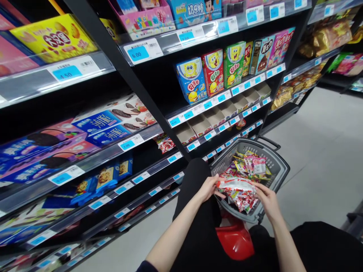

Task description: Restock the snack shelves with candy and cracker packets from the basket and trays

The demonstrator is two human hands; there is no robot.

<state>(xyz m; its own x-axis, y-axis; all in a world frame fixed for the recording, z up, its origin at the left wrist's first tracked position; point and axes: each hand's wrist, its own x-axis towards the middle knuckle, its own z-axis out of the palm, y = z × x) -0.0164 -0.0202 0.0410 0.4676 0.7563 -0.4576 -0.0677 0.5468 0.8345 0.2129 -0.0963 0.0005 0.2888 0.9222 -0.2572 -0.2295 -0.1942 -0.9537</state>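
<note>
A red and white candy bag is stretched between my two hands over the grey basket. My left hand pinches its left end, thumb on top and fingers below. At the other end, my right hand is closed on the bag's right corner. Beneath and beyond it, several colourful candy packets lie heaped in the basket. The basket stands low in front of my knees, its handle folded to the far side.
Shelves line the left, stocked with blue cookie boxes and cartoon biscuit boxes. Open cardboard trays sit on a lower shelf. A red plastic object shows between my legs. Grey floor extends to the right.
</note>
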